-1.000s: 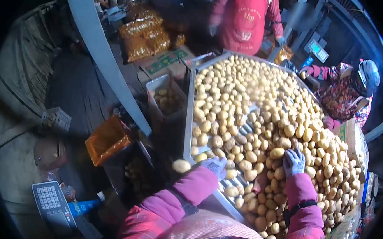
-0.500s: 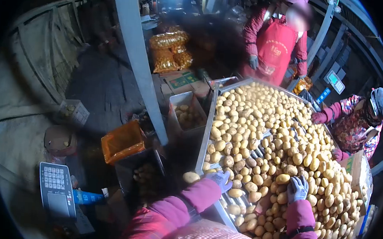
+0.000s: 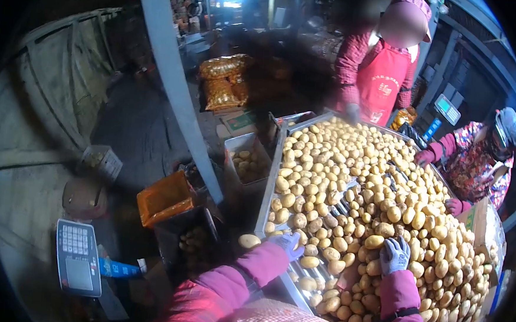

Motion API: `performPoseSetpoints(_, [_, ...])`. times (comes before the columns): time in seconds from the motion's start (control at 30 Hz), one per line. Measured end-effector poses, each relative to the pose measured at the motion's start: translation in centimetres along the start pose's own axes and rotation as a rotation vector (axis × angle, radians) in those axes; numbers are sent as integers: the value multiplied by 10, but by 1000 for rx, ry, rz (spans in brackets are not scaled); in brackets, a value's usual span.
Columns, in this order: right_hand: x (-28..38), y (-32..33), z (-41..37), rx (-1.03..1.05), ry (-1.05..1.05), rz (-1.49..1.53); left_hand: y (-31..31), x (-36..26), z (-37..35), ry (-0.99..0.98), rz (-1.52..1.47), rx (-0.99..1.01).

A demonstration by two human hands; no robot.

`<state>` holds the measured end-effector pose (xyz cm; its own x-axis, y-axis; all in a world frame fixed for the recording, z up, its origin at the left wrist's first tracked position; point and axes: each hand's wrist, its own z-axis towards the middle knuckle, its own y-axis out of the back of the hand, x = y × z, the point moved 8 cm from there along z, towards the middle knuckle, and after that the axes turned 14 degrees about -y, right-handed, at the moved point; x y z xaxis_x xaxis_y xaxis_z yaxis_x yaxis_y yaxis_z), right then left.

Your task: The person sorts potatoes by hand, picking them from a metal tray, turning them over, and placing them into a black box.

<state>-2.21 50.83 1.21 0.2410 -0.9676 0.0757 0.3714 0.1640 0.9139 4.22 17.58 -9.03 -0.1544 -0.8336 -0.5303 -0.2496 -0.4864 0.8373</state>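
A broad heap of potatoes point(image 3: 352, 167) covers a metal-framed sorting table point(image 3: 272, 188) in front of me. My left hand point(image 3: 288, 245), in a light purple-grey glove, lies at the table's near left edge with its fingers apart beside a few potatoes. One single potato point(image 3: 249, 241) shows just left of that hand, by the table corner. My right hand point(image 3: 395, 255), gloved alike, rests on the heap with fingers spread against the potatoes, next to a yellowish potato point(image 3: 374, 242). Metal rollers point(image 3: 321, 272) show between the potatoes near my left hand.
Across the table stands a person in a red apron point(image 3: 381, 83); another person in a patterned jacket point(image 3: 480, 157) works at the right. Left of the table are an orange-lined crate point(image 3: 166, 198), a white bin of potatoes point(image 3: 247, 157), and a scale point(image 3: 79, 259). A post point(image 3: 180, 85) rises behind.
The view has shifted slightly, and my hands stay in nearly the same places on the table. The person in the red apron has brought a hand down to the heap's far edge.
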Motion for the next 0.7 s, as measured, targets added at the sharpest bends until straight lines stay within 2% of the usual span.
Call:
performPoseSetpoints(0.1, [8,10,1,-15,-16,8,1,3,-3,-16,36,-186])
performPoseSetpoints(0.2, [9,13,2,-24,-20,8,14,-8,-3,-55,24,-101])
performPoseSetpoints(0.27, [8,14,2,-39,-25,8,10,-6,-1,-69,42,-117])
performPoseSetpoints(0.57, [7,12,1,-15,-36,3,15,-4,-4,40,24,-53])
performPoseSetpoints(0.7, [7,11,1,-34,-31,6,15,-8,-6,23,27,-49])
